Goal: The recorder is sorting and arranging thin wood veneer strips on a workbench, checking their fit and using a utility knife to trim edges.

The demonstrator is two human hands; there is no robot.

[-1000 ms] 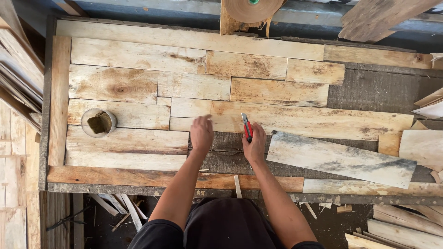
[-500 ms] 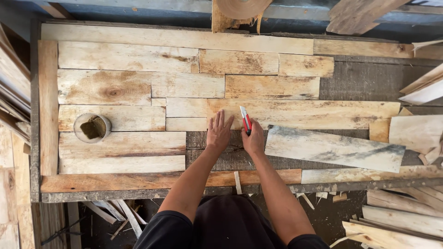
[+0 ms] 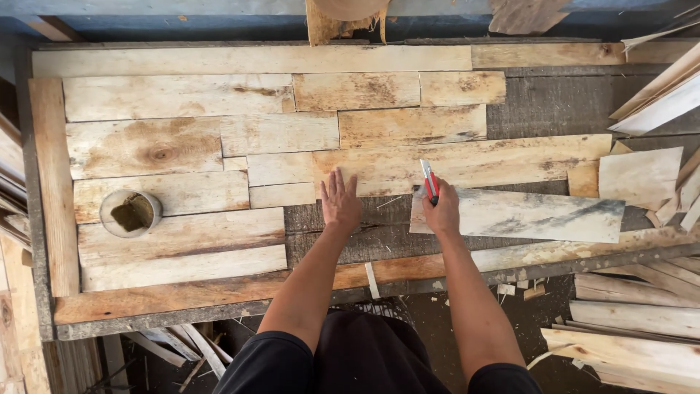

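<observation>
My left hand (image 3: pixel 340 203) lies flat, fingers spread, holding nothing, on the dark gap in the patchwork of pale boards (image 3: pixel 219 146). Just right of it, my right hand (image 3: pixel 441 211) pins a grey-streaked plank (image 3: pixel 532 215) steady, fingers closed around a red utility knife (image 3: pixel 429 180). No labels visible.

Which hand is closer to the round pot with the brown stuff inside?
Left. The left hand lies flat on the boards, off to the right of the round pot. The right hand, holding a red pen, is farther right, beyond the left hand.
</observation>
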